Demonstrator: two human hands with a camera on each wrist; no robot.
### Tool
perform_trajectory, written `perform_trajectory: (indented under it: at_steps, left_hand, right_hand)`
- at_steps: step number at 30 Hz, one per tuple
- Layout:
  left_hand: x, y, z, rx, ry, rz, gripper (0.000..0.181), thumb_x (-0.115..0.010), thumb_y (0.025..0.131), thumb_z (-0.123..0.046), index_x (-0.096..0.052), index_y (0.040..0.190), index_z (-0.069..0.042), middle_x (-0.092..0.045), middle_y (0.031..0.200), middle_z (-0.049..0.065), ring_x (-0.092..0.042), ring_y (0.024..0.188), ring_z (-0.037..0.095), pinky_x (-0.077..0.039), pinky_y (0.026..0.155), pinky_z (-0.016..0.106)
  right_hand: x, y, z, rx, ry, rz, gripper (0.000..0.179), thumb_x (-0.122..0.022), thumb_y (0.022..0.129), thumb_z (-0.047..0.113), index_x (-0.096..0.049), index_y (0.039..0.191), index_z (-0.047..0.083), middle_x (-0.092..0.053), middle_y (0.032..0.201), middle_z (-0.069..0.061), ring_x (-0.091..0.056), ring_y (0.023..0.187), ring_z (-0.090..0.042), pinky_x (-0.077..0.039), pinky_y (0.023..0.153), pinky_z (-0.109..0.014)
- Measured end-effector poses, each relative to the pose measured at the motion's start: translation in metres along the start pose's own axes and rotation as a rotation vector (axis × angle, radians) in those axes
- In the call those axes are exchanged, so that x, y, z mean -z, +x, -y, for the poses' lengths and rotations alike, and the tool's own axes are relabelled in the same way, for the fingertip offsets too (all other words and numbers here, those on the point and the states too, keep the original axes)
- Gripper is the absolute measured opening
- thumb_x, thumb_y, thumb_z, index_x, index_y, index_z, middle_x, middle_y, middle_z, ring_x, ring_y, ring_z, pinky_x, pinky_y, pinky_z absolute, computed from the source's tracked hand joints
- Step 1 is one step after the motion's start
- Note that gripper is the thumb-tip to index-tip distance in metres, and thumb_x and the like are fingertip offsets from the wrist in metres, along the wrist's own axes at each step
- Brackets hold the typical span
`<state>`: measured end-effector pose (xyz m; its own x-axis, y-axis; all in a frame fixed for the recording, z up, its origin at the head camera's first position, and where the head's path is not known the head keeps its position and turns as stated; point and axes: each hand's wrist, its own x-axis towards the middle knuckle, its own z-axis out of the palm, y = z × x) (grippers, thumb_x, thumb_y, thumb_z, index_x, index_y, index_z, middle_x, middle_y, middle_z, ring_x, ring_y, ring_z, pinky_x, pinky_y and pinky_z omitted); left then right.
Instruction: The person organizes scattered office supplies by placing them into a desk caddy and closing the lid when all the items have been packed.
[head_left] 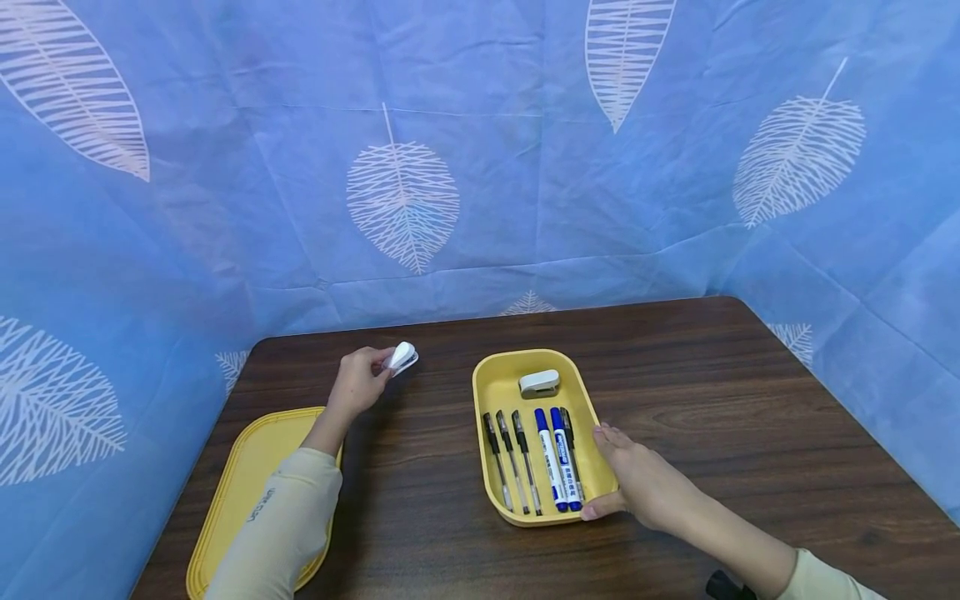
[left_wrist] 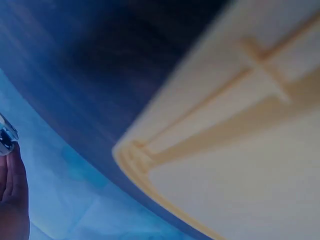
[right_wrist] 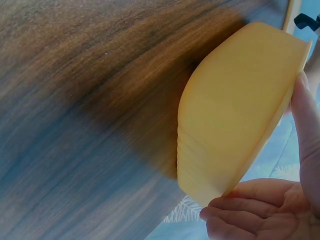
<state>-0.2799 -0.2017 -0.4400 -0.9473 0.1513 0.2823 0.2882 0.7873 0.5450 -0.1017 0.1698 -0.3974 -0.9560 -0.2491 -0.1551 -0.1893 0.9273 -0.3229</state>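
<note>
My left hand [head_left: 358,382] pinches a small white stapler [head_left: 402,356] above the back left of the table. In the left wrist view, that hand [left_wrist: 13,187] and the stapler [left_wrist: 7,137] show only at the left edge. A yellow box [head_left: 483,392] stands mid-table. My right hand [head_left: 637,479] grips its right side near the front corner, thumb at the front, fingers along the side. Inside lie another small white stapler [head_left: 539,383], several black-capped gel pens [head_left: 525,458] and two blue-capped whiteboard markers [head_left: 561,458]. In the right wrist view, my thumb [right_wrist: 304,112] presses the box's rim.
A yellow lid [head_left: 240,492] lies at the table's left, partly under my left forearm. The dark wooden table [head_left: 712,400] meets a blue leaf-patterned cloth [head_left: 480,192] at the back. A small black object [head_left: 727,586] shows by my right wrist.
</note>
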Motion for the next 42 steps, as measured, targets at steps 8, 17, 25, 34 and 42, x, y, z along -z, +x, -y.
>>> perform_trajectory:
  at_steps: [8, 17, 25, 34, 42]
  left_hand:
    - [-0.002, 0.005, -0.028, -0.097, -0.070, -0.018, 0.039, -0.072, 0.084, -0.002, -0.067, 0.123, -0.004, -0.068, 0.110, 0.019, -0.068, 0.093, 0.028, -0.057, 0.083, 0.042]
    - [-0.004, 0.009, -0.063, -0.190, -0.131, -0.003, 0.040, -0.073, 0.083, -0.002, -0.068, 0.122, -0.007, -0.069, 0.111, 0.015, -0.068, 0.096, 0.024, -0.058, 0.085, 0.037]
    - [-0.010, 0.007, -0.090, -0.276, -0.137, 0.037, 0.038, -0.072, 0.086, -0.006, -0.067, 0.124, -0.008, -0.070, 0.111, 0.012, -0.067, 0.094, 0.021, -0.058, 0.082, 0.037]
    - [-0.025, 0.003, -0.110, -0.307, -0.120, 0.103, 0.039, -0.071, 0.087, -0.007, -0.066, 0.125, -0.009, -0.069, 0.112, 0.010, -0.065, 0.092, 0.019, -0.057, 0.080, 0.038]
    - [-0.033, 0.002, -0.119, -0.361, -0.095, 0.168, 0.037, -0.069, 0.089, -0.007, -0.065, 0.126, -0.007, -0.069, 0.109, 0.009, -0.063, 0.090, 0.018, -0.056, 0.077, 0.035]
  right_hand:
    - [0.000, 0.001, 0.000, -0.005, -0.013, 0.000, 0.112, -0.081, 0.059, 0.053, -0.040, 0.140, -0.013, -0.037, 0.147, -0.033, -0.038, 0.136, -0.047, -0.038, 0.106, -0.058]
    - [-0.001, 0.000, -0.001, -0.011, -0.012, 0.003, 0.112, -0.081, 0.059, 0.052, -0.039, 0.141, -0.013, -0.036, 0.147, -0.033, -0.038, 0.136, -0.047, -0.038, 0.106, -0.058]
    - [-0.001, 0.000, -0.001, -0.003, -0.016, 0.003, 0.113, -0.081, 0.059, 0.053, -0.040, 0.140, -0.013, -0.036, 0.147, -0.033, -0.038, 0.136, -0.047, -0.038, 0.106, -0.058]
    - [-0.001, -0.001, -0.003, 0.002, -0.005, -0.002, 0.112, -0.082, 0.059, 0.052, -0.040, 0.140, -0.013, -0.037, 0.147, -0.033, -0.037, 0.136, -0.047, -0.037, 0.107, -0.058]
    - [-0.002, -0.002, -0.004, -0.008, 0.002, 0.006, 0.112, -0.081, 0.059, 0.051, -0.039, 0.141, -0.013, -0.036, 0.148, -0.033, -0.036, 0.137, -0.046, -0.036, 0.108, -0.058]
